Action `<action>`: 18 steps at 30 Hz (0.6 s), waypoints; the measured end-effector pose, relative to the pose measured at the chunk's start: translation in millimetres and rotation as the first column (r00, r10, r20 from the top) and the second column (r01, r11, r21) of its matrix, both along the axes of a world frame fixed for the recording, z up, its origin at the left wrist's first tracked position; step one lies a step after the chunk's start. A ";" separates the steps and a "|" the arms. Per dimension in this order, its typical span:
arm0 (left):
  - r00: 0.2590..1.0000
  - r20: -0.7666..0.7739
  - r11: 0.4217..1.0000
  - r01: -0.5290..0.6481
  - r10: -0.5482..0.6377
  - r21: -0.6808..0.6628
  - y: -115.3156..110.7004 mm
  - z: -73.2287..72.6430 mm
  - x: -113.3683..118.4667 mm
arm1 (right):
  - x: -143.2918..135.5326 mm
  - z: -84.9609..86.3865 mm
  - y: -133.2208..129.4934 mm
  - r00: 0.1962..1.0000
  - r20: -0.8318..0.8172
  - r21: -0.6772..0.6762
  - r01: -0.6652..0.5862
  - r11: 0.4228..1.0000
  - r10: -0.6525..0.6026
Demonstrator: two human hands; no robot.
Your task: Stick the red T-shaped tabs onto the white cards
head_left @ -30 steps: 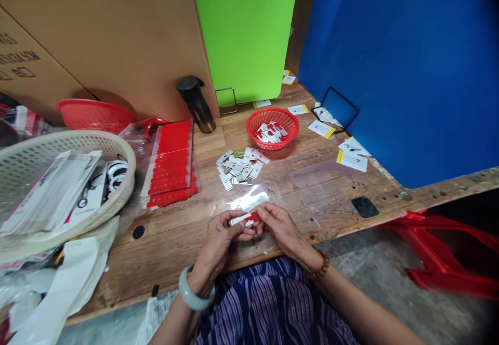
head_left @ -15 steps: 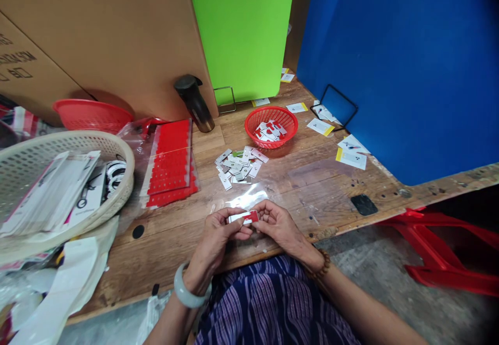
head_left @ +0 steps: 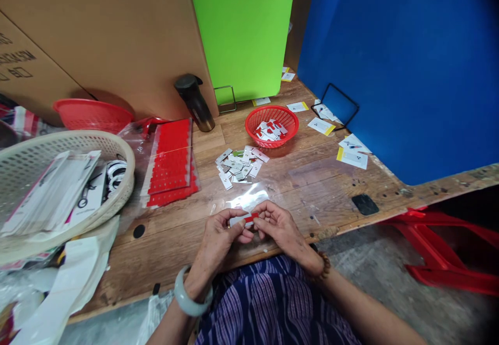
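Observation:
Close to the table's front edge, my left hand (head_left: 224, 233) pinches the left end of a small white tag (head_left: 237, 221). A red sticker piece (head_left: 250, 218) lies across the tag's right part, where the fingers of my right hand (head_left: 278, 229) are closed on it. Whether the sticker is fully stuck down cannot be made out, as fingertips cover parts of it. Beyond my hands lies a loose pile of white and silvery tags (head_left: 241, 165). Behind that pile, a red basket (head_left: 289, 138) holds several tags with red pieces on them.
Red sticker sheets (head_left: 171, 155) lie left of the pile, beside a large cream basket (head_left: 130, 176) of packaged cards. A dark tumbler (head_left: 195, 103) leans near cardboard. Green (head_left: 245, 33) and blue boards (head_left: 397, 75) stand behind. A red stool (head_left: 440, 241) is at right.
The tag has shifted slightly between my fingers, and its red part now looks narrower and differently angled. Both hands stay in nearly the same place.

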State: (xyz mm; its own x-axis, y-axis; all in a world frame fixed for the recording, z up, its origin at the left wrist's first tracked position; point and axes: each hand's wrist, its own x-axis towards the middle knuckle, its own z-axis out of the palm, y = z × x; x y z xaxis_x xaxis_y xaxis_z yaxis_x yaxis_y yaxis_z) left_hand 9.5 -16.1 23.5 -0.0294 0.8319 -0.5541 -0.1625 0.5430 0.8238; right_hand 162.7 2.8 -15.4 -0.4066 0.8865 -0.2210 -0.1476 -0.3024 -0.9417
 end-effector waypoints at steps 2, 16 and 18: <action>1.000 0.004 1.000 -0.009 0.009 -0.001 -0.1 0.5 0.9 | -1.5 0.3 -1.3 0.999 0.015 -0.019 0.039 0.999 -0.039; 0.995 0.081 0.996 0.068 -0.063 -0.061 -0.2 -9.4 3.4 | 9.4 -11.4 11.0 0.983 0.136 -0.026 -0.125 0.992 0.127; 0.993 0.090 0.994 0.087 -0.081 -0.061 -0.8 -11.9 3.2 | 16.2 -8.4 18.4 0.963 0.176 -0.010 -0.207 0.978 0.205</action>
